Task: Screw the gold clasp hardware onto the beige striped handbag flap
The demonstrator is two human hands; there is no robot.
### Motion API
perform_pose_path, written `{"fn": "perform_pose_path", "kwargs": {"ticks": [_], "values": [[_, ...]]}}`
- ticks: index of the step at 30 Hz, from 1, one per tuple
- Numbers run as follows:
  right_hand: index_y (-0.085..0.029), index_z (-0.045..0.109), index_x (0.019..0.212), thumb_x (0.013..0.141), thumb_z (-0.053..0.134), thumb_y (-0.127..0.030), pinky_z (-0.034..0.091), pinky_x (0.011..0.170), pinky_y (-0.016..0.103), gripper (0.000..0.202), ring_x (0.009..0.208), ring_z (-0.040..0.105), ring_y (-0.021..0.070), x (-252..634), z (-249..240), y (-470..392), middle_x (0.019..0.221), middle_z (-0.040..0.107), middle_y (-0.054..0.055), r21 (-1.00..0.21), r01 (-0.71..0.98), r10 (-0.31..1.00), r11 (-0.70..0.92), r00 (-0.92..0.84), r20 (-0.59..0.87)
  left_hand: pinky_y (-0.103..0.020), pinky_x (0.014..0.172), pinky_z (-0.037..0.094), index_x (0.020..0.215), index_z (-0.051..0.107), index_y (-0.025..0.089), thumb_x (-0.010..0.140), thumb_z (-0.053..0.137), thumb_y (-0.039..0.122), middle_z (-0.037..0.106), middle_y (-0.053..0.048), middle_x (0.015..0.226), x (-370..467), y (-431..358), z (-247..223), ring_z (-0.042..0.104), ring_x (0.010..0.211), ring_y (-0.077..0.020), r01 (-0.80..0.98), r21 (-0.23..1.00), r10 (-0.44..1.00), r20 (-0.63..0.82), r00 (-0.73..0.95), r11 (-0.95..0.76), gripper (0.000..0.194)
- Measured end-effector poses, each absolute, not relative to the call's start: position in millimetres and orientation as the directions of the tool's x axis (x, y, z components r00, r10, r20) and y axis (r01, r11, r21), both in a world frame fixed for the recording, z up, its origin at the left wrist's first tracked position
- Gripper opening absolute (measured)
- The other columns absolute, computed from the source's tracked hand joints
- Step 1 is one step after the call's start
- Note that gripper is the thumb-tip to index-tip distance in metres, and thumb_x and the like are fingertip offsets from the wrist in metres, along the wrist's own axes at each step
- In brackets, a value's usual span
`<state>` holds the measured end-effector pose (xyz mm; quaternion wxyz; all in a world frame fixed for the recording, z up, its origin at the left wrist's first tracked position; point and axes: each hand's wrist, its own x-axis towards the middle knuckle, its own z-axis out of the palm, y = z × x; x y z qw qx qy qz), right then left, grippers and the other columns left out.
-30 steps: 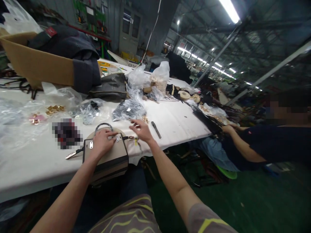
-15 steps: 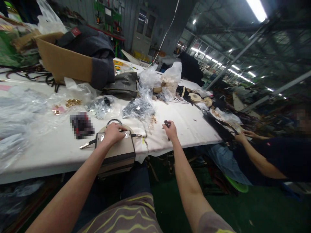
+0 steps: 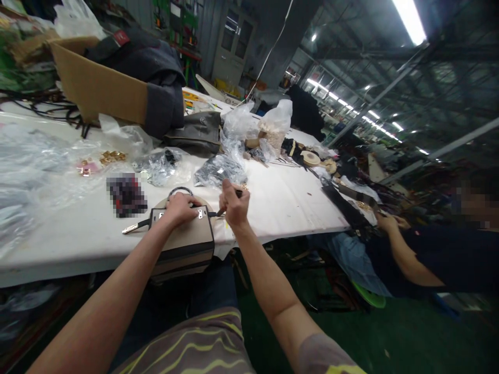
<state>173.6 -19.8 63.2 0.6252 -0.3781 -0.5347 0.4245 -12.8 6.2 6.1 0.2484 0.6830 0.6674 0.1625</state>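
Observation:
A boxy beige handbag (image 3: 195, 236) with black edging lies at the table's front edge. It has a dark looped handle (image 3: 180, 190), small metal plates on top, and a metal-tipped strap tab (image 3: 132, 227) sticking out at the left. My left hand (image 3: 180, 208) grips the bag's top, fingers bent near the handle. My right hand (image 3: 234, 205) is closed around a small dark-handled tool (image 3: 238, 193) whose exact kind I cannot make out. That hand is at the bag's right strap tab (image 3: 212, 214), covering its end.
Clear plastic bags of dark parts (image 3: 220, 171) and gold-coloured fittings (image 3: 113, 157) lie behind the handbag. A cardboard box (image 3: 101, 85) of dark fabric stands at the back left. At the right, a co-worker's hands (image 3: 388, 223) work at the same table (image 3: 288, 202).
My right hand has moved left with the dark-handled tool, from over the table to the bag's right strap tab. My left hand stays on the bag. The view has shifted slightly.

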Motion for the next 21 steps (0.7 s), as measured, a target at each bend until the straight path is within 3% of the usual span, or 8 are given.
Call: {"fn": "perform_pose_path", "kwargs": {"ticks": [7,16,21], "values": [[-0.025,0.043,0.060,0.100,0.075,-0.077,0.027,0.050,0.030,0.073,0.053,0.035,0.0115,118.4,41.5,-3.0,0.054,0.038,-0.005,-0.927,-0.042,0.928,0.373,0.000,0.374,-0.054,0.119,0.055,0.120,0.093,0.034,0.084,0.082,0.031,0.079,-0.011,0.140,-15.5,3.8,1.8,0.067,0.137,-0.0430,0.831,0.556,0.991,-0.105,0.084,-0.012,0.038],[-0.024,0.047,0.060,0.104,0.074,-0.071,0.032,0.055,0.032,0.070,0.056,0.039,0.0125,116.4,37.5,-11.4,0.057,0.043,-0.003,-0.915,0.062,0.917,0.398,-0.049,0.395,-0.052,0.111,0.058,0.109,0.094,0.031,0.083,0.083,0.031,0.078,-0.013,0.137,-12.6,7.2,-5.5,0.068,0.132,-0.0458,0.807,0.590,0.992,-0.097,0.086,-0.013,0.028],[-0.025,0.052,0.067,0.103,0.078,-0.070,0.038,0.055,0.031,0.063,0.054,0.045,0.0131,115.0,37.2,-8.8,0.057,0.050,-0.004,-0.910,0.044,0.912,0.411,-0.022,0.411,-0.046,0.112,0.055,0.105,0.092,0.028,0.085,0.081,0.031,0.078,-0.011,0.132,-7.4,2.9,-3.8,0.066,0.131,-0.0398,0.804,0.594,0.993,-0.104,0.048,0.023,0.022]]}}
